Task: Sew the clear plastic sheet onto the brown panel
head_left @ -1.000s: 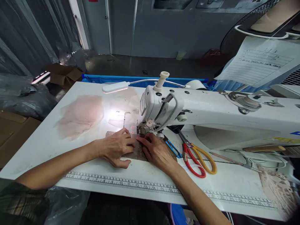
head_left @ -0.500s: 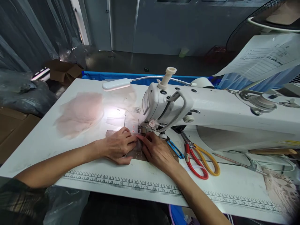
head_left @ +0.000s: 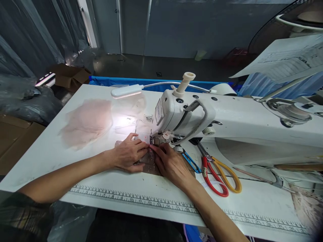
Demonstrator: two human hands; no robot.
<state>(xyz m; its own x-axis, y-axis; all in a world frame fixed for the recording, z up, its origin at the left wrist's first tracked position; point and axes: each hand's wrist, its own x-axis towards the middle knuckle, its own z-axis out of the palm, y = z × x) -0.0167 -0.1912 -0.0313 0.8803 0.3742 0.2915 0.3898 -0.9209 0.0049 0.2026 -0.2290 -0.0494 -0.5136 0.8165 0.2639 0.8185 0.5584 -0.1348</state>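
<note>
A white sewing machine stands over the table, its presser foot just beyond my fingertips. My left hand rests left of the foot, fingers bent and closed on the edge of a small piece of sheer, pale fabric. From the right, my right hand pinches the same fabric close to the foot, thumb and index finger together. The fingertips of both hands nearly meet there. Much of the fabric is hidden under the hands, and its exact edges are hard to make out.
Sheer pink fabric lies piled at the left under a lamp. Right of my right hand are a blue slotted tool and scissors with red and yellow handles. A printed ruler runs along the front edge. Lace lies far right.
The view has shifted slightly, so the machine and scissors appear farther right. Both hands keep nearly the same pose at the presser foot, with the left fingers a little flatter.
</note>
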